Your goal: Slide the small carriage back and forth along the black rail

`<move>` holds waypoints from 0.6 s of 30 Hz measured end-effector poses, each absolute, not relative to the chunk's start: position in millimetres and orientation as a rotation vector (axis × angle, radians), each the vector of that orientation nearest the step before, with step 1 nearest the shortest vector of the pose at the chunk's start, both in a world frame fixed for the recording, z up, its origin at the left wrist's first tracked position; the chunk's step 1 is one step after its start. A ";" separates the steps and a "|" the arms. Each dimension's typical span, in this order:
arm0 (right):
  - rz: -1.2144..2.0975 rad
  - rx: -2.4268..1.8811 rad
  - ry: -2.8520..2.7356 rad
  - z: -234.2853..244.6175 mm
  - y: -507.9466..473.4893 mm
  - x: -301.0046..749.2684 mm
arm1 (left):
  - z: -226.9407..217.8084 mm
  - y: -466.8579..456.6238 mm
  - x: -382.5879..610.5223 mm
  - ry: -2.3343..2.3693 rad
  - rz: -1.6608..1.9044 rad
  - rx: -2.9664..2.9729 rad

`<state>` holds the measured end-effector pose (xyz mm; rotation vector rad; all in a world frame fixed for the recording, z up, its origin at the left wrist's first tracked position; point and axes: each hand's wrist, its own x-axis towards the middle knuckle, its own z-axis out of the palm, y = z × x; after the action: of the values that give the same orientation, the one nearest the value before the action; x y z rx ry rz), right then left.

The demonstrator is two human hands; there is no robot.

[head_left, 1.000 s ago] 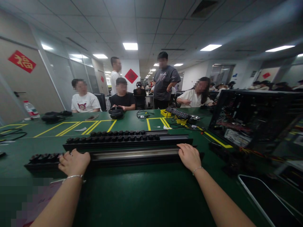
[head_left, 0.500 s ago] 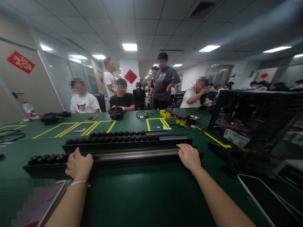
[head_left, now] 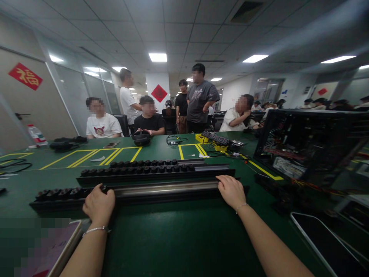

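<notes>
Across the table in front of me lies a long black channel rail [head_left: 173, 189] with a shiny metal strip inside. Several small black blocks [head_left: 59, 193] sit in a row at its left end. My left hand [head_left: 100, 204] is closed over the rail beside that row, and a dark block [head_left: 105, 188] shows at its fingertips. Most of what those fingers grip is hidden beneath the hand. At the rail's right end, my right hand [head_left: 231, 191] has its fingers bent over the far edge. Just behind are similar black rails [head_left: 215, 168], filled along much of their length with black blocks.
An open computer case [head_left: 311, 144] stands at right, with loose wires nearby. Phones lie at lower right [head_left: 325, 242] and lower left [head_left: 67, 246]. Farther back are a power strip [head_left: 216, 137], yellow trays [head_left: 201, 138], cables and headsets [head_left: 141, 138]. Several people sit or stand beyond the table.
My left hand has slid slightly right along the rail, and a dark block now shows by its thumb. My right hand keeps its place on the rail. Behind, one standing person shifted left.
</notes>
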<state>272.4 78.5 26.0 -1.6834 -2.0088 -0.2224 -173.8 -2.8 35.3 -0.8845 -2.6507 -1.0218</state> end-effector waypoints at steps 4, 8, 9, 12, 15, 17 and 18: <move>-0.231 -1.680 -2.013 24.7 79.7 272.5 | 32.1 -3.7 -175.0 -2.617 -1.047 -0.928; -0.228 -1.681 -2.007 23.2 80.3 272.3 | 28.0 -3.2 -175.6 -2.611 -1.097 -0.911; -0.226 -1.681 -2.004 23.1 80.3 272.3 | 27.3 -3.0 -176.0 -2.616 -1.108 -0.905; -0.228 -1.674 -2.001 22.8 80.4 272.2 | 26.2 -2.8 -177.2 -2.639 -1.125 -0.904; -0.233 -1.665 -1.997 22.7 80.7 272.3 | 26.2 -2.7 -178.0 -2.665 -1.134 -0.906; -0.236 -1.663 -1.994 22.7 80.8 272.3 | 26.5 -2.6 -178.1 -2.679 -1.141 -0.901; -0.237 -1.663 -1.994 22.8 80.8 272.3 | 26.6 -2.4 -177.9 -2.682 -1.147 -0.896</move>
<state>272.3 80.8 22.8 -1.6630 -1.9940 -0.2366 -177.9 -2.4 26.6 -0.8963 -2.6818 -1.1470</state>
